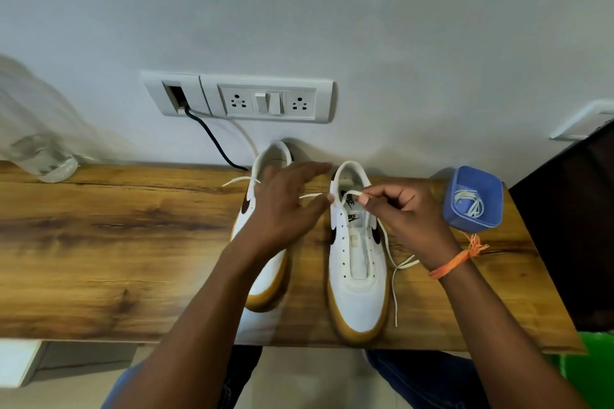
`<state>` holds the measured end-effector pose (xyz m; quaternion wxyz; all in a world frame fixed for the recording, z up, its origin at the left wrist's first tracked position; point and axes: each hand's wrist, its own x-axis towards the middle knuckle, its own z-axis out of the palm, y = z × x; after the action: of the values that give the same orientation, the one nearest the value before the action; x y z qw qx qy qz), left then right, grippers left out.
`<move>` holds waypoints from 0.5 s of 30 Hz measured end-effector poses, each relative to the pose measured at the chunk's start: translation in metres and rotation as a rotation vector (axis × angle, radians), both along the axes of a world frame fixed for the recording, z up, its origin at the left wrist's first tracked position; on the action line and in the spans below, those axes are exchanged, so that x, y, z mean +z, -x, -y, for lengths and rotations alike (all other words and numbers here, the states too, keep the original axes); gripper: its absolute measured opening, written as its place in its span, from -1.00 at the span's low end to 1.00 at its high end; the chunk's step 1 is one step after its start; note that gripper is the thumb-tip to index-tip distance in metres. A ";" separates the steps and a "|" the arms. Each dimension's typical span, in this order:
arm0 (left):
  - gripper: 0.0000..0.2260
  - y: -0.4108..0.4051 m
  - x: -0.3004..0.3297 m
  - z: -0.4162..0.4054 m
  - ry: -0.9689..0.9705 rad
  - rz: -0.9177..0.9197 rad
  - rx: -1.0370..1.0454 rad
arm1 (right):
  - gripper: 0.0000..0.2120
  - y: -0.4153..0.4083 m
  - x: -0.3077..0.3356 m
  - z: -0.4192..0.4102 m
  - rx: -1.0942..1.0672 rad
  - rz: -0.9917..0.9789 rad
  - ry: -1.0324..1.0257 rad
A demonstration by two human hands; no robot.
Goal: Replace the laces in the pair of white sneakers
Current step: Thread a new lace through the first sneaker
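Two white sneakers with tan soles stand side by side on the wooden table (116, 242), heels toward the wall. The right sneaker (357, 279) has mostly bare eyelets. My right hand (408, 212) pinches a white lace (352, 193) at its top eyelets; the lace's other end (398, 271) trails over the table to the shoe's right. My left hand (285, 206) hovers over the left sneaker (265, 282) with fingers straight, its thumb beside the right shoe's collar. A lace end (237, 180) sticks out left of the left sneaker.
A blue square container (491, 209) holding white laces (468, 202) sits at the table's right end. A wall socket panel (269, 100) with a black cable (212, 138) is behind the shoes. A clear glass (50, 163) stands far left. A dark object (571, 226) borders the right.
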<state>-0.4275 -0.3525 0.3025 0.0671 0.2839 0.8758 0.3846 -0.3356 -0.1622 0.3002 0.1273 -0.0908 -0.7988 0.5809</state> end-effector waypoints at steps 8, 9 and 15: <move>-0.90 -0.011 -0.003 -0.012 -0.315 0.242 -0.153 | -0.89 -0.003 0.000 0.002 0.203 0.049 -0.041; -0.90 -0.011 -0.002 -0.012 -0.319 0.269 -0.168 | -0.90 -0.003 0.001 0.002 0.206 0.057 -0.029; -0.91 -0.009 -0.002 -0.007 -0.170 0.308 -0.252 | -0.94 -0.004 0.002 0.000 0.176 0.118 -0.049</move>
<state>-0.4185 -0.3453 0.3009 0.2234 0.3337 0.7771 0.4847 -0.3315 -0.1624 0.3022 0.0308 -0.0511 -0.8236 0.5640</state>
